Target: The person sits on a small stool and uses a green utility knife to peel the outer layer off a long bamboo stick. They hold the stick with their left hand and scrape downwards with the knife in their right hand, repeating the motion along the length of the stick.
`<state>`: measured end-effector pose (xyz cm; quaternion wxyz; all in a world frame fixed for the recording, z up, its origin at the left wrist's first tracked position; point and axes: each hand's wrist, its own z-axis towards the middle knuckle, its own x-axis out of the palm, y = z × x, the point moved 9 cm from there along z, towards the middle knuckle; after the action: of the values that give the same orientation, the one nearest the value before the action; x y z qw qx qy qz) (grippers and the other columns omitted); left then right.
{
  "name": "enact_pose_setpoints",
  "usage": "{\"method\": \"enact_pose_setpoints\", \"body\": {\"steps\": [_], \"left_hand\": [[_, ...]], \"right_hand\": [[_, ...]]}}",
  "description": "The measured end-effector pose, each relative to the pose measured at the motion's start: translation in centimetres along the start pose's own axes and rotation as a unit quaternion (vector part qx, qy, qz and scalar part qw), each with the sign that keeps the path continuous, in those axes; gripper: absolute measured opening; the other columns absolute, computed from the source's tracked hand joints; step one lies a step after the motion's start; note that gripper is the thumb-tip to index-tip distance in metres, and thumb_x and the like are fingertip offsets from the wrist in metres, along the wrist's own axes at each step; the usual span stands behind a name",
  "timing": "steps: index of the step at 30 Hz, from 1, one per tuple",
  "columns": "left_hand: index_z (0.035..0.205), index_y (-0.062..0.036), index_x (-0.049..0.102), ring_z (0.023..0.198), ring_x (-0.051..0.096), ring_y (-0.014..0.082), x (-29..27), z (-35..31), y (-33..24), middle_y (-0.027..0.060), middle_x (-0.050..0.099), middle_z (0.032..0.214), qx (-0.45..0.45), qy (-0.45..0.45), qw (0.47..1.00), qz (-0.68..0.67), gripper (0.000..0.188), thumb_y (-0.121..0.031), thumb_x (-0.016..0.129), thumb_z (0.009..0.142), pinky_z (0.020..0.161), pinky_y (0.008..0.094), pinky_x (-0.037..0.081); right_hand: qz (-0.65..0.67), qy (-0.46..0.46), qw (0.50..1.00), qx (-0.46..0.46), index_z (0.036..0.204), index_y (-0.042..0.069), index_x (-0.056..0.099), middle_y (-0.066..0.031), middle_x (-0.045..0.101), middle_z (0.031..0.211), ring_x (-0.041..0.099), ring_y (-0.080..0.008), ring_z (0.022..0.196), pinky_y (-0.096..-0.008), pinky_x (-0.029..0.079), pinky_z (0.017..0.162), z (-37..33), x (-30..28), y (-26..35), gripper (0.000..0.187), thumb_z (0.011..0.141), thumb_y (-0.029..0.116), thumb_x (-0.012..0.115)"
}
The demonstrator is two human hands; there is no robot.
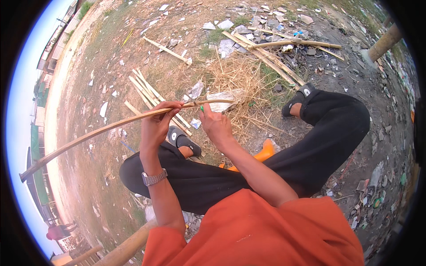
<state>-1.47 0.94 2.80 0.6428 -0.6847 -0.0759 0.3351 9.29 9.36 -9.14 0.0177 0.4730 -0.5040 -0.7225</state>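
Observation:
A long, bent bamboo strip [91, 134] runs from the far left across to the middle, its thin end above the straw. My left hand [155, 124] is closed on it, with thumb and fingers pinching it close to a dark joint. Just right of that joint, my right hand [216, 126] is closed in a fist against the underside of the strip. A small green part [202, 108] pokes out by its thumb; the rest of what it grips is hidden. A pale, flat piece of wood [222, 105] lies on the ground beyond the right hand.
Split bamboo strips [148, 91] lie beyond my left hand. Longer bamboo pieces [266, 60] rest farther off near rubble. Straw shavings [237, 80] cover the ground between my feet. Something orange [265, 151] sits under my right forearm. A post [385, 43] stands at far right.

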Motion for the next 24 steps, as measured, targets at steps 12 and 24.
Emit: {"method": "enact_pose_setpoints", "body": {"steps": [12,24], "left_hand": [[0.102,-0.0005,0.07,0.083,0.062,0.0069,0.8,-1.0,-0.5,0.0052,0.071,0.096,0.026,-0.037,0.998,0.035,0.01,-0.003,0.066,0.092,0.067,0.0224,0.048],[0.099,-0.0015,0.071,0.066,0.059,0.0053,1.5,2.8,-1.2,0.004,0.07,0.075,0.03,-0.095,0.99,0.096,0.014,-0.014,0.07,0.092,0.055,0.0223,0.041]], "right_hand": [[-0.021,0.008,0.969,0.244,0.107,-0.004,0.054,-0.0328,0.065,0.091,0.064,-0.0471,0.091,-0.0537,0.05,0.081,-3.9,-0.6,-15.0,0.036,0.1,0.03,0.043],[0.055,0.022,0.998,0.023,0.108,0.006,0.048,-0.0276,0.061,0.068,0.062,-0.0478,0.068,-0.0576,0.047,0.063,-1.2,-3.9,-1.5,0.026,0.102,0.031,0.042]]}}
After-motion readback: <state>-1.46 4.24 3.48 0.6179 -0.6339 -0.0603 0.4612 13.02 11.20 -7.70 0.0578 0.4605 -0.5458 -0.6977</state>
